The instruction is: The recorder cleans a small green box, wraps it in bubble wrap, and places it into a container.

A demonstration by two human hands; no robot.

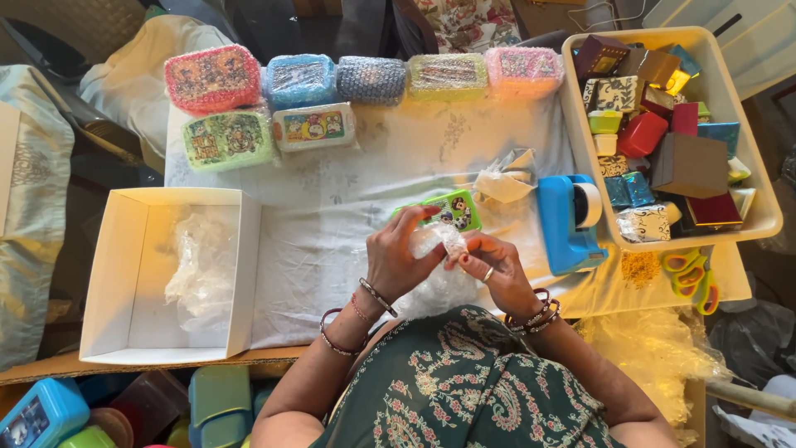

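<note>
Both forearms raised from about 6 o'clock, converging toward frame centre. Left hand at roughly 9 o'clock of the pair, back toward the camera, fingers curled and pinched shut, tips pointing to 2 o'clock. Right hand at 3 o'clock, just beside it, fingers bent inward and closed, ring on one. Bangles circling both wrists.

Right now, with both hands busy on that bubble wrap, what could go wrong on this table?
1. The green box lies unwrapped just past the left hand; a stretch might nudge it.
2. The scissors sit near the table edge and could get knocked off.
3. The bubble wrap may slip from the right hand.
</note>
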